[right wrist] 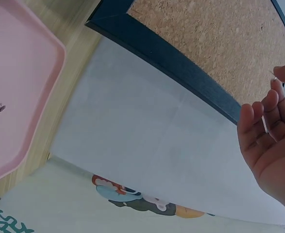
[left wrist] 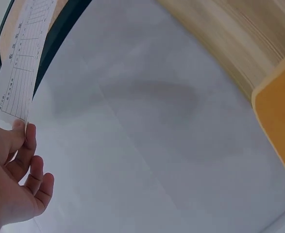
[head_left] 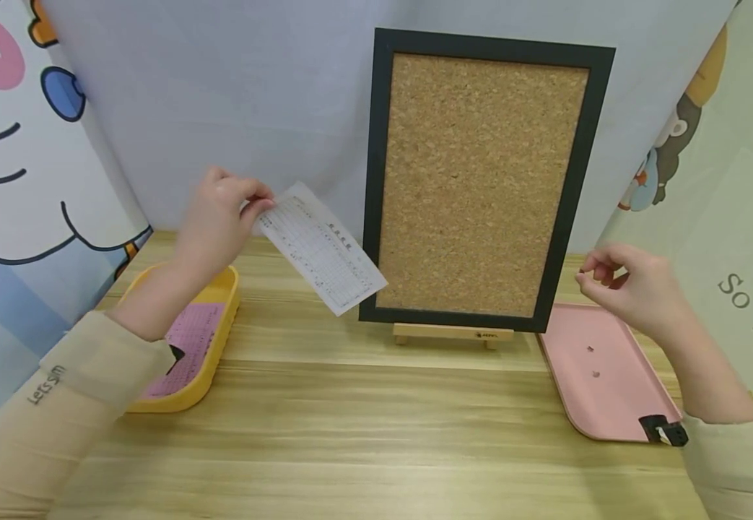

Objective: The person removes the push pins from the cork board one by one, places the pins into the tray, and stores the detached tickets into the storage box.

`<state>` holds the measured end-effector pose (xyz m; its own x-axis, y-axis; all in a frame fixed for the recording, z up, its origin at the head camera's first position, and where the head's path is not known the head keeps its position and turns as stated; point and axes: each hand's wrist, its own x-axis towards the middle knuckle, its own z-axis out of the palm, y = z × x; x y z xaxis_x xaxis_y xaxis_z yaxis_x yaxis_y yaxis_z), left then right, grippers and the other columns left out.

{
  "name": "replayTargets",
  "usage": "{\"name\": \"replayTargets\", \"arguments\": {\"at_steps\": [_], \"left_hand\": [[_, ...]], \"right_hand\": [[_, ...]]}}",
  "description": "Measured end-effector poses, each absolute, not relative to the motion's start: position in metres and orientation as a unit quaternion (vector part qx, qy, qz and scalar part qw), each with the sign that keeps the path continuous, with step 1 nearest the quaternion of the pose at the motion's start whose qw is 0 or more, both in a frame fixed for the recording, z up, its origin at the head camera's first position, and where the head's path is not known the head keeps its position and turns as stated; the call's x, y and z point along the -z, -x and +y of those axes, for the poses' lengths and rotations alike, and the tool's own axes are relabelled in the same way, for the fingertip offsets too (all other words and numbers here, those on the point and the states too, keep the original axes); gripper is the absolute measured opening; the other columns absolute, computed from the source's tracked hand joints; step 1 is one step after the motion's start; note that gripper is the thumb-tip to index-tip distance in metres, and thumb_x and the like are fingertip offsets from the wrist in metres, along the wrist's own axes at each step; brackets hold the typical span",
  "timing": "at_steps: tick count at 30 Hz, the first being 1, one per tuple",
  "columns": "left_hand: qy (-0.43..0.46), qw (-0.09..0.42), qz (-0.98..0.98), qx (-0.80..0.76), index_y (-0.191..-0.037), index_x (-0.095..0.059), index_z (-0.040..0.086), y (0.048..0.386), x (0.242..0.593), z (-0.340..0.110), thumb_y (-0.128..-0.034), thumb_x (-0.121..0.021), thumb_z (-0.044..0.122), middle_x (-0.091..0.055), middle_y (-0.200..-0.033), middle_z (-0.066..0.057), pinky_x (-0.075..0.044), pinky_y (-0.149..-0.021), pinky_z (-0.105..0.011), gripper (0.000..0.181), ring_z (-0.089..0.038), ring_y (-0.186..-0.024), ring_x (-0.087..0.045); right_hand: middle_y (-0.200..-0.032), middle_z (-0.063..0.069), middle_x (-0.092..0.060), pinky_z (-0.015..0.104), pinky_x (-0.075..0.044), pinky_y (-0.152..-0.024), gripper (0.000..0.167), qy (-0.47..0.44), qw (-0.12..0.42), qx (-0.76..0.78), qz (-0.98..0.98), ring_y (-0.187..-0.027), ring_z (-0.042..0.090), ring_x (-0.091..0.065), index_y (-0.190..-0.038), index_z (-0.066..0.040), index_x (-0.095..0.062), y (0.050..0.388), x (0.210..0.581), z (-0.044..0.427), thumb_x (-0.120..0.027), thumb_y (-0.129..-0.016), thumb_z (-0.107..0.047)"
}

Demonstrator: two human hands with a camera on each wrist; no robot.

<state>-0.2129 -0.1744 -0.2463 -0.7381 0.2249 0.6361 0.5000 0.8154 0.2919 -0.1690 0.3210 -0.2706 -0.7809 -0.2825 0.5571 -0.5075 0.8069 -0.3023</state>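
Note:
Between thumb and forefinger, my left hand pinches one corner of a white printed paper slip. The slip hangs tilted in the air, its lower right corner just in front of the left edge of the cork board. My right hand is raised at the board's lower right, above a pink tray. Its thumb and forefinger pinch a thumbtack, whose thin point shows in the right wrist view. Two small thumbtacks lie in the tray.
The black-framed board leans on a small wooden easel at the table's back. A yellow basket with pink printed paper stands at left, partly behind my forearm. A black clip-like piece sits on the tray's front corner.

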Motion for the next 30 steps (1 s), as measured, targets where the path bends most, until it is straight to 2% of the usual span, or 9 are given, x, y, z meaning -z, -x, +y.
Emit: {"name": "replayTargets", "arguments": {"at_steps": [12,20,30], "left_hand": [[0.207,0.252,-0.933,0.155,-0.093,-0.070,0.001,0.224,0.233,-0.210,-0.0870,-0.065,0.006,-0.070,-0.094,-0.015,-0.037,-0.071,-0.039,0.009,-0.030,-0.085,-0.044],[0.240,0.226,-0.937,0.115,-0.093,-0.071,0.002,0.232,0.228,-0.234,-0.0854,-0.067,0.006,-0.069,-0.091,-0.016,-0.038,-0.073,-0.043,0.009,-0.032,-0.086,-0.046],[0.245,0.158,-0.954,0.073,-0.094,-0.072,0.004,0.246,0.233,-0.269,-0.0852,-0.067,0.004,-0.069,-0.089,-0.012,-0.030,-0.066,-0.037,0.010,-0.026,-0.079,-0.040]], "right_hand": [[-0.067,-0.008,-0.053,0.006,-0.040,-0.059,0.013,-0.182,0.194,-0.247,-0.932,-0.063,-0.003,-0.046,-0.082,-0.008,-0.063,0.171,0.279,0.346,-0.069,-0.076,0.001],[-0.066,-0.008,-0.054,0.007,-0.040,-0.058,0.011,-0.177,0.172,-0.252,-0.936,-0.063,-0.003,-0.046,-0.084,-0.007,-0.064,0.174,0.288,0.361,-0.069,-0.078,0.000],[-0.067,-0.006,-0.054,0.011,-0.039,-0.056,0.007,-0.145,0.146,-0.252,-0.946,-0.065,-0.001,-0.047,-0.085,-0.008,-0.063,0.177,0.302,0.379,-0.069,-0.081,-0.007]]}}
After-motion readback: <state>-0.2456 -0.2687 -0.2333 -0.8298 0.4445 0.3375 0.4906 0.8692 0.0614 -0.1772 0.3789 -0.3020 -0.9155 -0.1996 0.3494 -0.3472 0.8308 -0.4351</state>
